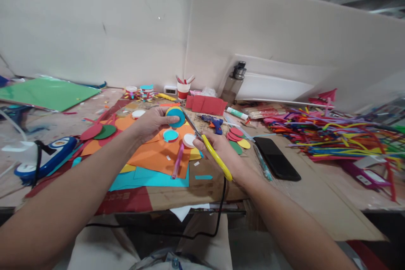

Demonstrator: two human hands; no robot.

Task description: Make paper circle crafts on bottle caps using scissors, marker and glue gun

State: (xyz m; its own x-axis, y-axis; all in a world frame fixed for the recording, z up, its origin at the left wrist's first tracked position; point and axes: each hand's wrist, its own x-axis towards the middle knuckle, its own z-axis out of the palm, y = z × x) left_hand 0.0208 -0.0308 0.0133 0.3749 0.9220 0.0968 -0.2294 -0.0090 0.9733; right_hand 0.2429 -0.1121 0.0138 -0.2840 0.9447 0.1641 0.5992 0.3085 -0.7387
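My left hand (152,123) pinches a small paper disc (176,114), blue on its face with a yellow edge showing at the top left. In my right hand (221,149) is a pair of scissors (215,156) with yellow handles. Their metal blades point up and left toward the disc's right edge; whether they touch it I cannot tell. Below the hands lie a blue-topped round lid (171,136), a white round lid (189,140) and a pinkish-purple strip (178,162) on orange paper (155,156).
A blue glue gun (216,125), a black phone (276,158) and a heap of coloured pipe cleaners (335,130) lie to the right. At the back stand a cup of pens (183,90) and a bottle (233,83). A black cable (218,219) hangs over the front edge.
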